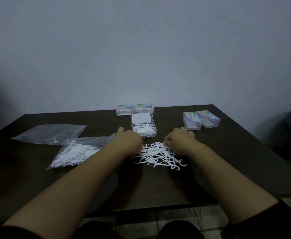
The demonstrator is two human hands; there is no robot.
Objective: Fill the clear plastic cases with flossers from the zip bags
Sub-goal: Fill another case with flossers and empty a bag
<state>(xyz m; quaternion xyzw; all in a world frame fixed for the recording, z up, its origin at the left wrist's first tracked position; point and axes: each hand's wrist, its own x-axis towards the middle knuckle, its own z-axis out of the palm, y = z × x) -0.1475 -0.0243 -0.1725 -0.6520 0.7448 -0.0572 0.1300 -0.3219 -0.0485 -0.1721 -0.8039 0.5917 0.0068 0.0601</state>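
On the dark counter [37, 178], at the left, lie an empty zip bag [51, 133] and a bag with flossers [75, 153]. The left hand [128, 140] and right hand [180, 139] rest on the loose flossers [158, 155], fingers curled down; I cannot tell what they hold. Behind stands the open case [143, 129], partly filled; closed cases [201, 120] lie at the right.

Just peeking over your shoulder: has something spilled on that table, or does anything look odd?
A loose heap of flossers lies on the bare table between both hands, probably tipped out for sorting. The open case is overfull, with flossers poking past its rim.
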